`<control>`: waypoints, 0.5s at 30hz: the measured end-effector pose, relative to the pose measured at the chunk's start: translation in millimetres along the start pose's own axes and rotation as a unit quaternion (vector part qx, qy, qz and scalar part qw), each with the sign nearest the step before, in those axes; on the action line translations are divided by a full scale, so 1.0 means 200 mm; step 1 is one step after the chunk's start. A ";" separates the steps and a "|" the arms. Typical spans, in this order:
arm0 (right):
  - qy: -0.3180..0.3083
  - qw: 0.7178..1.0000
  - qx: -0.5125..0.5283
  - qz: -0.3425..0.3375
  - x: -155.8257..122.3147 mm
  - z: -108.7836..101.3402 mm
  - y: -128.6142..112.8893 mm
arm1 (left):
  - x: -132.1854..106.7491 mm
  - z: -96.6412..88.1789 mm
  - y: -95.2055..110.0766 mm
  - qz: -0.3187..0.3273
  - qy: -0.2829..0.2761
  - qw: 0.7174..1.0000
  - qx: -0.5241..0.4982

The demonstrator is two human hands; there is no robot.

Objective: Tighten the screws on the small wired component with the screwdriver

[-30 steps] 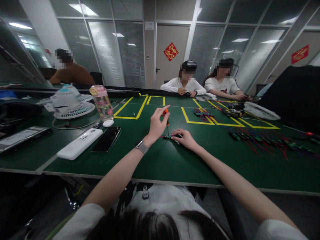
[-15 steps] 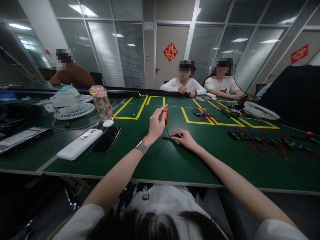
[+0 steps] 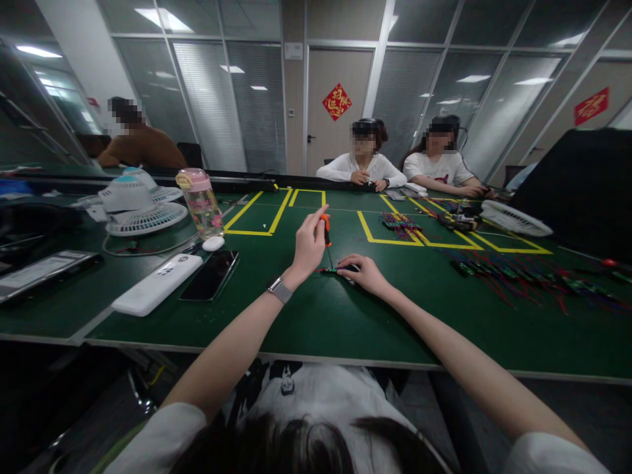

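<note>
In the middle of the head view, my left hand [image 3: 310, 245] is closed on the orange-and-black handle of a screwdriver [image 3: 326, 230]. The screwdriver stands nearly upright, its thin shaft pointing down at a small green circuit board [image 3: 332, 269]. Whether the tip sits in a screw is too small to tell. My right hand [image 3: 366, 273] rests on the table and pinches the right end of that board, hiding part of it. Red wire shows at the board's left end.
On the left stand a pink-lidded bottle [image 3: 202, 204], a white fan [image 3: 145, 214], a white power bank [image 3: 158, 284] and a black phone [image 3: 210, 275]. Several wired boards [image 3: 533, 280] lie right. Yellow tape [image 3: 395, 242] marks the green table [image 3: 345, 329]. Two people sit opposite.
My left fingers and the screwdriver handle have shifted very slightly. My right hand and the board stay in place.
</note>
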State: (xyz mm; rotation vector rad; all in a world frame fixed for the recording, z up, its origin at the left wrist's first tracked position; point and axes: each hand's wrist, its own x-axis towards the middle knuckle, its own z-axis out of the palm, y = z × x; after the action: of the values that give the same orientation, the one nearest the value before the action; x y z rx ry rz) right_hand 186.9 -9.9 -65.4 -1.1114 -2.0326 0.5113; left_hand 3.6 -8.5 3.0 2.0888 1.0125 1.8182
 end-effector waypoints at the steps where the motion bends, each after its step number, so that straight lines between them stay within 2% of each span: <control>1: 0.002 1.000 0.002 0.002 0.00 0.00 0.00 | 0.00 0.00 0.00 0.001 0.006 1.000 0.007; 5: 0.003 1.000 0.007 0.001 0.00 0.00 0.00 | 0.00 0.00 0.00 0.006 0.024 0.999 0.037; 11: -0.004 1.000 0.010 0.002 0.01 0.00 0.01 | 0.00 0.00 0.01 0.001 0.000 1.000 0.003; 15: -0.002 1.000 0.009 0.001 0.01 0.00 0.01 | 0.00 0.00 0.00 0.001 0.015 1.000 0.017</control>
State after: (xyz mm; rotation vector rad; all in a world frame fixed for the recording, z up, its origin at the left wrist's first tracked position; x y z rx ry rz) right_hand 187.2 -7.9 -66.5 -1.1020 -2.0260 0.5318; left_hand 3.8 -8.6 2.8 2.0891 1.0545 1.8507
